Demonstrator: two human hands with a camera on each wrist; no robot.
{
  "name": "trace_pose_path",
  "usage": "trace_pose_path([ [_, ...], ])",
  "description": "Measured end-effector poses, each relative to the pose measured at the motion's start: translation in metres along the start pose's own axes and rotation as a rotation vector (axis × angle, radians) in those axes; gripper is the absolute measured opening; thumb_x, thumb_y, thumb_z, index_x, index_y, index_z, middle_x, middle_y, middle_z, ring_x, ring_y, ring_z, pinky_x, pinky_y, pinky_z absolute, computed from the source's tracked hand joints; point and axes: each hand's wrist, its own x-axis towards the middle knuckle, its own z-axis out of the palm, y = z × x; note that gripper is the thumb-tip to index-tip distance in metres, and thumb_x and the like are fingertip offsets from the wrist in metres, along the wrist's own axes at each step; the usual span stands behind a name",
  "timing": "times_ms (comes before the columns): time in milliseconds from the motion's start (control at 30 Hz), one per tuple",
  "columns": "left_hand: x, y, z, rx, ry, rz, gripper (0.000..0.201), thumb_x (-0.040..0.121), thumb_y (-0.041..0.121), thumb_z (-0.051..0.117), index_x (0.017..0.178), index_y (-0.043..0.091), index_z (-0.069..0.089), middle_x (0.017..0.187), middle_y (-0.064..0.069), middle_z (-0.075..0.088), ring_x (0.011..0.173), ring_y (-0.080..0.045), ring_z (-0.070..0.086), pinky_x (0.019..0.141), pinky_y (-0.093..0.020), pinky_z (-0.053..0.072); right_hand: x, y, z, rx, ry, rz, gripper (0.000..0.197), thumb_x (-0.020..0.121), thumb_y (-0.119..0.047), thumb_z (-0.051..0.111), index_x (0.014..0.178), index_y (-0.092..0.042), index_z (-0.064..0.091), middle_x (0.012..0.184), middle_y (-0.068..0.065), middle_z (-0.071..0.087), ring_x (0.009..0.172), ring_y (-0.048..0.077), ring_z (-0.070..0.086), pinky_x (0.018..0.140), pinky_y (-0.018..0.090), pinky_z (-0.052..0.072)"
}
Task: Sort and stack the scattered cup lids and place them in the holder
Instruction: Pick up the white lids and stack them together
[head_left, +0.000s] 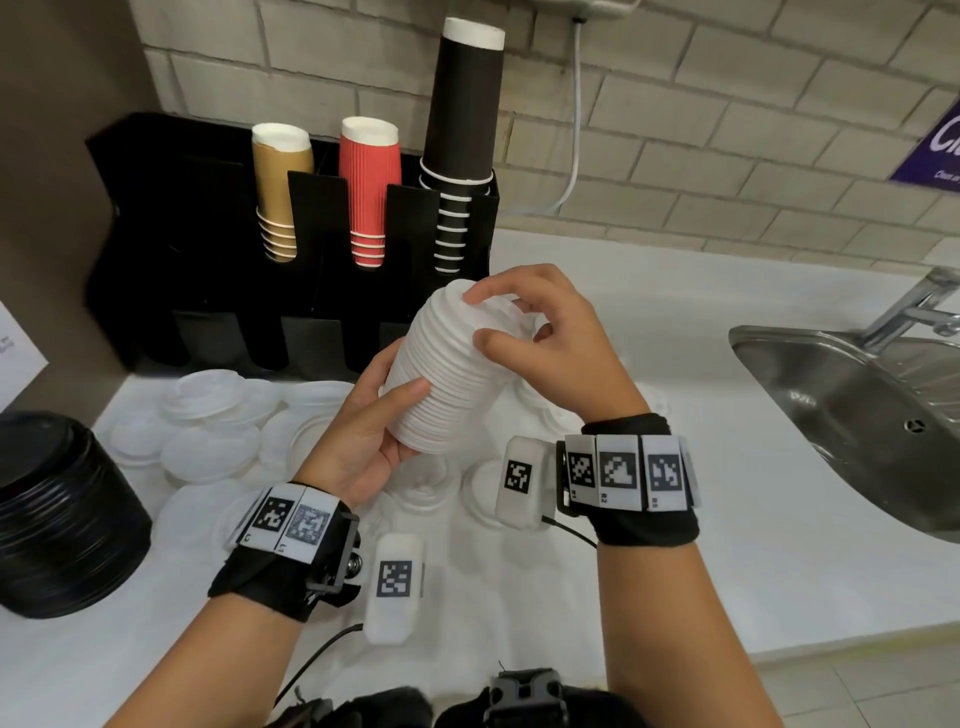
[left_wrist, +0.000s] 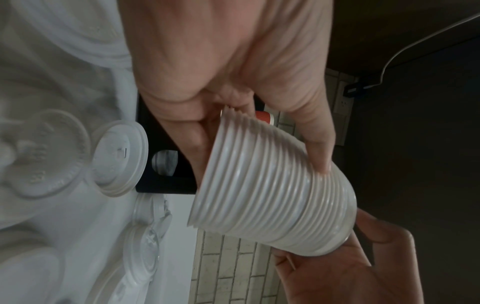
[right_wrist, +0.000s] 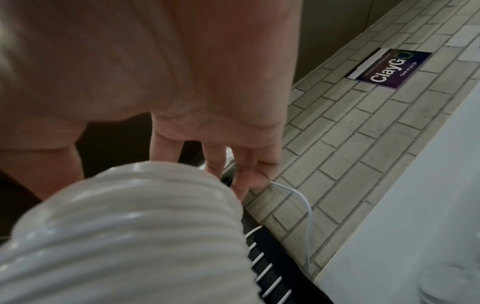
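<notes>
Black lids sit stacked at the far left of the white counter, with the black holder behind and loose white lids scattered before it. Left hand wraps its fingers and thumb around the lower part of a tilted stack of white lids, held above the counter. Right hand pinches the stack's top lid with curled fingertips. Steel sink lies at the right

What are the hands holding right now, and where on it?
A tilted stack of white lids: the left hand wraps its lower side, and the right hand pinches the top lid's rim.
</notes>
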Motion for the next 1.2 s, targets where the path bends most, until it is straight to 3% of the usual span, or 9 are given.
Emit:
trace_pose_path([
  [167, 0.001, -0.001, -0.001, 0.002, 0.005, -0.002, 0.081, 0.06, 0.037, 0.077, 0.136, 0.031, 0.051, 0.134, -0.004, 0.06, 0.116, -0.023, 0.063, 0.073, -0.033, 0.059, 0.002, 0.0, 0.002, -0.029, -0.032, -0.032, 0.03, 0.076, -0.011, 0.074, 0.097, -0.031, 0.067, 0.113, -0.006, 0.051, 0.094, -0.014, 0.045, 0.074, 0.006, 0.037],
  [400, 0.003, 0.001, -0.005, -0.046, 0.014, -0.002, 0.063, 0.076, 0.027, 0.067, 0.137, 0.03, 0.051, 0.138, -0.007, 0.057, 0.119, -0.025, 0.061, 0.074, -0.033, 0.059, 0.006, -0.002, 0.01, -0.029, -0.04, -0.054, 0.028, 0.075, -0.013, 0.076, 0.096, -0.028, 0.066, 0.115, -0.001, 0.052, 0.098, -0.006, 0.047, 0.075, 0.004, 0.036],
  [533, 0.003, 0.004, -0.007, -0.054, 0.005, -0.002, 0.092, 0.055, 0.036, 0.091, 0.137, 0.029, 0.051, 0.136, -0.005, 0.059, 0.119, -0.024, 0.062, 0.076, -0.036, 0.06, 0.007, 0.006, 0.007, -0.003, -0.002, -0.061, 0.034, 0.076, -0.031, 0.078, 0.105, -0.034, 0.061, 0.118, -0.009, 0.048, 0.108, -0.005, 0.047, 0.082, 0.0, 0.036],
  [633, 0.003, 0.008, -0.01, -0.09, -0.001, 0.012, 0.108, 0.042, 0.041, 0.097, 0.138, 0.029, 0.05, 0.134, -0.002, 0.061, 0.12, -0.024, 0.062, 0.073, -0.039, 0.06, 0.013, 0.035, -0.013, 0.078, 0.216, 0.066, 0.032, 0.083, -0.037, 0.07, 0.113, -0.035, 0.059, 0.126, -0.008, 0.049, 0.115, 0.004, 0.049, 0.093, 0.009, 0.04],
  [733, 0.001, 0.012, -0.015, -0.105, 0.02, 0.034, 0.114, 0.042, 0.042, 0.097, 0.142, 0.025, 0.046, 0.134, -0.001, 0.062, 0.119, -0.023, 0.062, 0.074, -0.035, 0.059, 0.021, 0.09, -0.045, -0.019, 0.401, 0.472, 0.041, 0.089, -0.029, 0.063, 0.129, -0.025, 0.052, 0.14, 0.009, 0.039, 0.126, 0.022, 0.045, 0.107, 0.036, 0.038],
  [833, -0.001, 0.015, -0.019, -0.1, 0.036, 0.045, 0.114, 0.042, 0.044, 0.097, 0.142, 0.026, 0.046, 0.135, -0.001, 0.061, 0.12, -0.021, 0.061, 0.077, -0.035, 0.059, 0.023, 0.151, -0.071, -0.342, 0.26, 0.921, 0.057, 0.088, -0.031, 0.059, 0.142, -0.026, 0.04, 0.149, 0.017, 0.024, 0.131, 0.041, 0.037, 0.11, 0.047, 0.033],
  [900, -0.003, 0.015, -0.02, -0.09, 0.04, 0.047, 0.115, 0.042, 0.044, 0.097, 0.142, 0.026, 0.045, 0.136, -0.001, 0.06, 0.121, -0.022, 0.061, 0.078, -0.035, 0.059, 0.023, 0.181, -0.078, -0.446, 0.158, 1.027, 0.061, 0.088, -0.024, 0.059, 0.145, -0.026, 0.037, 0.149, 0.018, 0.024, 0.128, 0.043, 0.039, 0.108, 0.044, 0.036],
  [1033, -0.004, 0.017, -0.02, -0.078, 0.041, 0.041, 0.117, 0.039, 0.045, 0.097, 0.143, 0.027, 0.045, 0.135, -0.001, 0.061, 0.12, -0.022, 0.062, 0.076, -0.035, 0.059, 0.025, 0.214, -0.081, -0.632, -0.083, 1.004, 0.064, 0.083, -0.025, 0.067, 0.142, -0.027, 0.043, 0.146, 0.014, 0.039, 0.129, 0.035, 0.043, 0.108, 0.04, 0.037],
  [1200, -0.006, 0.017, -0.02, -0.076, 0.033, 0.037, 0.117, 0.04, 0.044, 0.097, 0.143, 0.027, 0.045, 0.135, -0.001, 0.061, 0.12, -0.023, 0.062, 0.075, -0.036, 0.06, 0.027, 0.222, -0.086, -0.707, -0.146, 0.97, 0.053, 0.082, -0.022, 0.07, 0.131, -0.025, 0.052, 0.135, 0.019, 0.047, 0.123, 0.035, 0.048, 0.108, 0.04, 0.038],
])
